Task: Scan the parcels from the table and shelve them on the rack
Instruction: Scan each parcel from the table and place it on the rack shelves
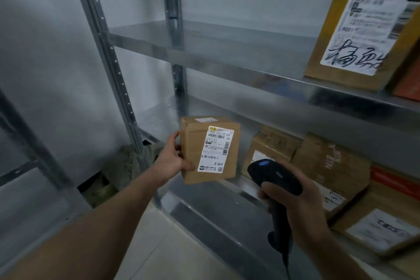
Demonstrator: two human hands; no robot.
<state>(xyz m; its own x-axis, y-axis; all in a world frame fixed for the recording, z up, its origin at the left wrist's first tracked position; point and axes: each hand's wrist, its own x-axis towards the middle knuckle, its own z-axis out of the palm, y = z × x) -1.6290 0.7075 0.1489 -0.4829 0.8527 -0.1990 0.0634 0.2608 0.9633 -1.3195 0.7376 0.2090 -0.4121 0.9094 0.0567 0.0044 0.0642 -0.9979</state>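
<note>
**Small parcel held up at the left end of the rack's lower shelf**

The left hand point(173, 161) grips a small parcel point(210, 150) by its left side, thumb across the front near the bottom corner and fingers curled behind. The box stands upright with its white label point(216, 151) facing the camera. It is over the shelf's front edge, just right of the rack point(216, 57) front post point(109, 52); whether it rests on the metal cannot be told.

The right hand point(302, 211) is wrapped tight round the handle of a black scanner point(275, 179), whose head partly covers two brown parcels point(329, 163) lined up along that shelf to the right. A large parcel point(354, 29) leans at the right end of the shelf above, and a flat parcel point(381, 227) lies lower down at the right edge.
</note>
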